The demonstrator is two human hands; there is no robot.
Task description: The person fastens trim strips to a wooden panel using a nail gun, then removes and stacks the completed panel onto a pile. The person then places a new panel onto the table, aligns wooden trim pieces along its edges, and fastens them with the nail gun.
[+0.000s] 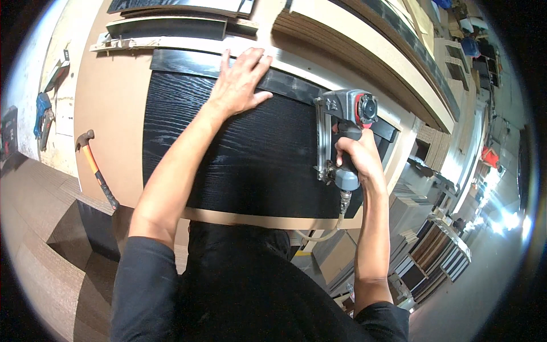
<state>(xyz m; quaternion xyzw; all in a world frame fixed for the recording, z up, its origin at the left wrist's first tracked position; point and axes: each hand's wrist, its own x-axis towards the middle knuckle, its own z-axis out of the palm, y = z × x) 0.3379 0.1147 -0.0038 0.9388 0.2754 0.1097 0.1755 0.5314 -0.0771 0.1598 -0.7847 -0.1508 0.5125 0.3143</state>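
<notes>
A black wood-grain panel (262, 165) lies flat on the worktable in front of me, with a glossy dark strip (185, 60) along its far edge. My left hand (242, 84) rests on the strip and the panel's far part, fingers spread. In my right hand (362, 157) is a grey and black air nailer (345, 108), gripped round its handle. The nailer stands over the panel's right part, its upper end at the strip. Whether its tip touches the wood I cannot tell. An air hose (329, 236) runs from the handle's base down past the table's near edge.
A claw hammer (94, 162) with an orange handle lies left of the panel. Further left is a blue and black tool (44, 117). Stacked boards (364, 60) fill the far right, and dark strips (168, 28) lie beyond the panel. A dark open box (94, 231) stands at lower left.
</notes>
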